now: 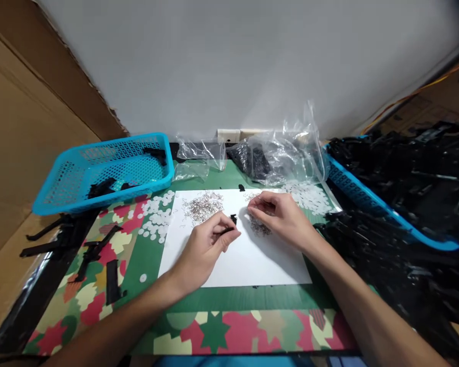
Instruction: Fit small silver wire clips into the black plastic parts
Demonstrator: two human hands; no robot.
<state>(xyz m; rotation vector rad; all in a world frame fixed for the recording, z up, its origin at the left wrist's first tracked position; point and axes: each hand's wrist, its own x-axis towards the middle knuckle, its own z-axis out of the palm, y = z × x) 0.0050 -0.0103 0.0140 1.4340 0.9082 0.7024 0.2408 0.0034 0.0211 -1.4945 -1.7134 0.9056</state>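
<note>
My left hand (210,239) is closed around a small black plastic part (233,219), whose upper end sticks out past the fingertips above the white sheet (229,270). To the right, the fingers of my right hand (275,214) are pinched together over a pile of tiny metal pieces (260,227); what they hold, if anything, is too small to make out. A second pile of tiny metal pieces (204,206) lies on the sheet behind my left hand. White plastic discs (155,219) are scattered left of the sheet, and more white discs (308,198) spread behind my right hand.
A blue basket (99,201) with a few black parts stands at the back left. Clear plastic bags (283,158) lie against the wall. Black parts (112,280) rest on the patterned left edge. Another blue basket (398,221) heaped with black parts crowds the right.
</note>
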